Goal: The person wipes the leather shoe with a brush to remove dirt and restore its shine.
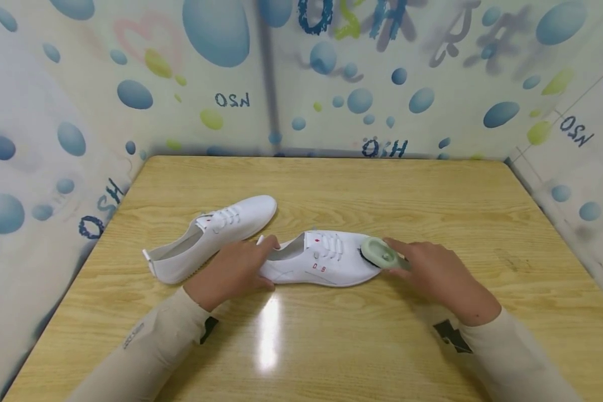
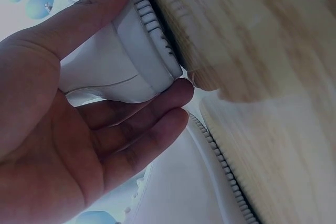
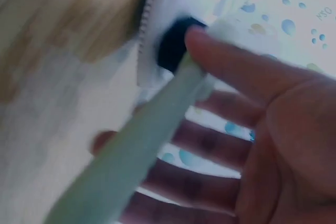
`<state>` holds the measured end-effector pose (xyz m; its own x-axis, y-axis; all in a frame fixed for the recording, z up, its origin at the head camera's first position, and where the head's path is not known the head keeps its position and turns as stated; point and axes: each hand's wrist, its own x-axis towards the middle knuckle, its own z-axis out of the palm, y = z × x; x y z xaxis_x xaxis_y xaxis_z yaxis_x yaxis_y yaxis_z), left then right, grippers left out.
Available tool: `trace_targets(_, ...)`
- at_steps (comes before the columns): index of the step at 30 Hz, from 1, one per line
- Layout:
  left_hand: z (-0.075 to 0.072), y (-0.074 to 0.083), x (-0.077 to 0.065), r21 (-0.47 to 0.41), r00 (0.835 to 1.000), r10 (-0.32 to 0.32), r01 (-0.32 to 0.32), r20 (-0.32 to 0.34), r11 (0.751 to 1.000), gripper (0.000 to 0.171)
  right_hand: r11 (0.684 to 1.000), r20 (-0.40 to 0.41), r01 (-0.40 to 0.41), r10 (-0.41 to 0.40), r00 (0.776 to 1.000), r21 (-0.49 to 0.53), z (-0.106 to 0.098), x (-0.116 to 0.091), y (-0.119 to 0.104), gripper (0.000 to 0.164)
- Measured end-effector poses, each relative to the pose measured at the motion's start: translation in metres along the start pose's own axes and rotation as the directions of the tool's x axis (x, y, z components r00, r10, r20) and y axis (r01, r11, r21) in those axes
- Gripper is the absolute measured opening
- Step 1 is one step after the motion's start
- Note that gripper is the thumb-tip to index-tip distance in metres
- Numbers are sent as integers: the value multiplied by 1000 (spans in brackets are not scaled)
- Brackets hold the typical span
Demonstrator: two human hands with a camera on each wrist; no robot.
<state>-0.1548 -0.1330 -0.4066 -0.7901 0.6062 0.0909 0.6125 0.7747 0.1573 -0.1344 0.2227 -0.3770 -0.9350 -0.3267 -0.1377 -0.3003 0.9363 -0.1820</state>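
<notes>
A white lace-up shoe [image 1: 291, 272] lies on the table with its toe to the right. My left hand [image 1: 239, 265] grips its heel, thumb on one side and fingers on the other, as the left wrist view shows. In my right hand [image 1: 431, 272] is a pale green shoe brush [image 1: 382, 254], pinched between thumb and fingers along its handle [image 3: 142, 135]. The brush's dark bristles [image 3: 176, 45] touch the toe of the shoe. A second white shoe [image 1: 246, 216] lies behind and to the left, toe pointing to the far right.
The wooden table [image 1: 407, 195] reaches to a back wall [image 1: 291, 78] printed with blue and green drops. Similar walls close in the left and right sides. A bright reflection shows on the tabletop near the front.
</notes>
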Motion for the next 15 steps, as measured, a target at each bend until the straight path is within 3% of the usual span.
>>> trace_targets(4,1,0,1,1,1000,3,-3,-4,1000,72,999,42,43,-43,998,14,-1,-3,0,58)
trace_targets(9,1,0,1,-2,1000,3,-3,-11,1000,72,994,-36,111,-111,993,-7,6,-2,-3,58)
trace_targets(15,1,-1,0,-4,1000,-3,3,-14,1000,72,996,-106,78,-83,991,-48,15,5,-8,63)
